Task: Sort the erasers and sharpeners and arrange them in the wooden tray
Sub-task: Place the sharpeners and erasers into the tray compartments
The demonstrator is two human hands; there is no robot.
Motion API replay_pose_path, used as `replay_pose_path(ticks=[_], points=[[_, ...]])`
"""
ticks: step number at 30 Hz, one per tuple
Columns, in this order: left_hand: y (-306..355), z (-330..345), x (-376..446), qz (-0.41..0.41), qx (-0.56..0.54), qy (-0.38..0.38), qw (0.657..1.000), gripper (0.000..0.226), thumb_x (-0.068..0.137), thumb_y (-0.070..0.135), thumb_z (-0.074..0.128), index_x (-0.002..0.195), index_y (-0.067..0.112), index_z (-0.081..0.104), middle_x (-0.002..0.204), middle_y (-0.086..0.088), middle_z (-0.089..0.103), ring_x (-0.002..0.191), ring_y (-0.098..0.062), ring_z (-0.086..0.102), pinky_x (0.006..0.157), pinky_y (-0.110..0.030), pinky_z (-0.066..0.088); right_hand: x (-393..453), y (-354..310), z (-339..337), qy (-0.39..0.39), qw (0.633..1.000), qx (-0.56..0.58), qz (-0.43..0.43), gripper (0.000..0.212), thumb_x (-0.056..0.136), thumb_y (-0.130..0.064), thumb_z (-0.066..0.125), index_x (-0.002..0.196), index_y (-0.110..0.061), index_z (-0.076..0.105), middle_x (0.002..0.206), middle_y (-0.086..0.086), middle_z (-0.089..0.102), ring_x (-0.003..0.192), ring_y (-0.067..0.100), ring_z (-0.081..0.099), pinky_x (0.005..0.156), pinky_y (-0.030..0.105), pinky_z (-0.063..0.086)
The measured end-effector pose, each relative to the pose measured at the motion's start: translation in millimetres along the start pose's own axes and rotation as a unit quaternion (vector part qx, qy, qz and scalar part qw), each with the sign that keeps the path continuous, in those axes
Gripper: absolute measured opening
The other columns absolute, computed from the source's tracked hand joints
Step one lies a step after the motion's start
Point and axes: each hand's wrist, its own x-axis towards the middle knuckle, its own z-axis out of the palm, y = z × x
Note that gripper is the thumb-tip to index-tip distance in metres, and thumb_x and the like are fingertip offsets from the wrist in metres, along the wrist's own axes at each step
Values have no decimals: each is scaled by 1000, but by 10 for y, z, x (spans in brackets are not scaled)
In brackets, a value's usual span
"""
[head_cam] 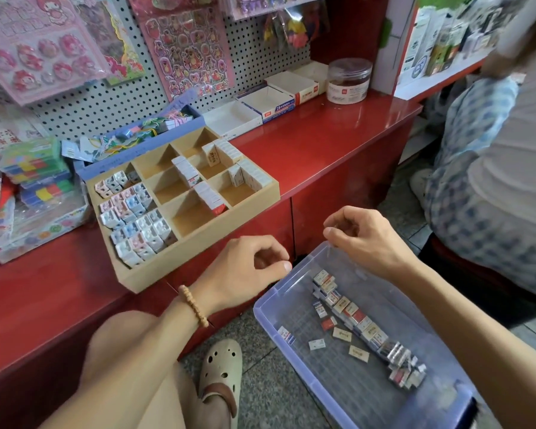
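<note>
Erasers lay loose in the clear plastic bin below the wooden tray, left hand and right hand gripping its near rim, fingers curled; steadying the bin level should stop spilling.

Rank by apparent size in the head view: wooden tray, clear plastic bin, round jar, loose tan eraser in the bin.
1-2. clear plastic bin and wooden tray: similar in frame; the bin is nearer the camera and cropped, so unranked.
3. round jar.
4. loose tan eraser.
</note>
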Motion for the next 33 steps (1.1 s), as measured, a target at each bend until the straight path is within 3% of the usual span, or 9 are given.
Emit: replay_pose_path(ticks=[4,8,11,16,19,23,27,29,33], points=[[-118,501,-145,4,-5,-56,998,1,87,22,71,87,23,71,79,15,70,75,4,62,70,-11,46,-258,235,-125,23,999,-19,38,5,90,-22,66,87,-25,69,74,-13,65,60,-11,53,57,5,38],[-323,1057,-233,-8,-8,-114,993,9,88,23,69,83,29,65,80,11,70,78,-1,63,70,-17,48,-627,761,-20,67,989,23,126,8,89,-18,64,85,-22,70,69,-8,65,54,-4,51,53,13,40],[-534,1494,-227,-26,-10,-143,989,7,82,38,66,81,32,63,76,11,68,75,-2,63,70,-22,49,-975,1328,332,119,966,66,221,10,89,-13,64,83,-19,68,66,-7,63,58,2,53,59,26,46],[-946,2061,-96,-31,39,-204,978,10,83,40,66,81,31,61,78,12,66,75,-2,62,75,-33,54,-1422,2127,1029,154,905,109,382,15,87,-19,66,101,-17,61,84,-3,62,74,12,57,71,30,43],[-1197,2199,60,-26,77,-224,971,11,86,33,69,84,23,64,80,10,65,77,-5,61,75,-34,53,-1426,2459,1295,170,876,86,443,42,86,-25,69,125,-12,57,120,4,62,111,22,59,94,36,47],[-1484,2195,271,-20,99,-232,967,13,83,39,67,85,27,62,77,11,64,75,-11,62,73,-34,53,-1214,2847,1406,192,854,7,483,51,85,-34,67,129,-10,54,133,19,52,120,38,50,100,39,40],[-1709,2176,371,-18,100,-210,973,28,75,53,53,84,28,62,71,13,61,69,-11,64,67,-34,55,-1051,3361,1431,147,851,-134,486,71,77,-55,53,138,-19,48,141,19,42,130,39,37,108,41,31],[-1746,2208,345,6,122,-196,973,33,75,56,47,83,28,62,70,15,58,67,-12,63,63,-32,55,-1023,3560,1523,122,844,-161,496,66,84,-52,59,141,-23,42,144,19,34,133,40,32,109,43,31],[-1740,2261,299,50,167,-172,970,29,75,52,49,80,26,61,70,11,59,66,-20,66,51,-32,52,-1027,3649,1798,168,838,-171,491,63,90,-38,60,146,-18,37,149,23,26,139,43,21,109,49,29]])
